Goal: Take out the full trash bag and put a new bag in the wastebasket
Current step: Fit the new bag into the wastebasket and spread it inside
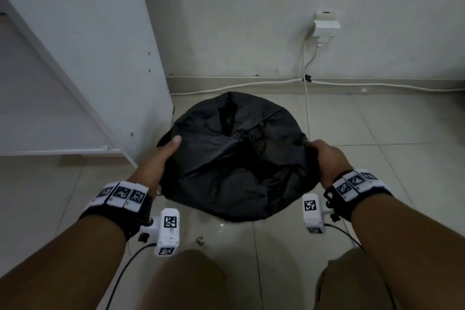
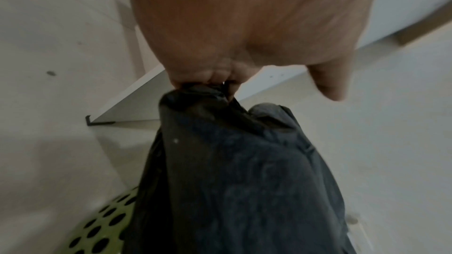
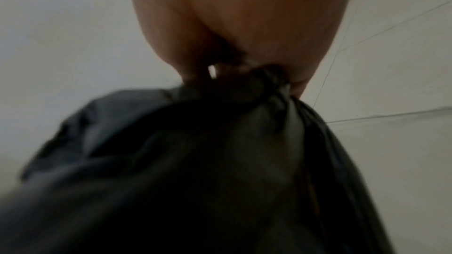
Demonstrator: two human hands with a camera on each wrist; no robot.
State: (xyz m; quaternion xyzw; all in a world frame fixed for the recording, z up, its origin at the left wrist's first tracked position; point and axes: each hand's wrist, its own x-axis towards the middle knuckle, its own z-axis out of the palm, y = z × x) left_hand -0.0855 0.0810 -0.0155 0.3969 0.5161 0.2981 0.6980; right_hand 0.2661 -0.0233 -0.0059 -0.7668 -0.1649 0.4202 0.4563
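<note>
Both hands bunch the black trash bag's edges.
Left hand (image 1: 161, 156) and right hand (image 1: 328, 158) each grip the trash bag (image 1: 236, 158) covering the green wastebasket (image 2: 97, 229); cabinet (image 1: 83, 58) left.

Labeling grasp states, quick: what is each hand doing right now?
Left hand: grips the black trash bag edge.
Right hand: grips the bag's opposite edge.
</note>
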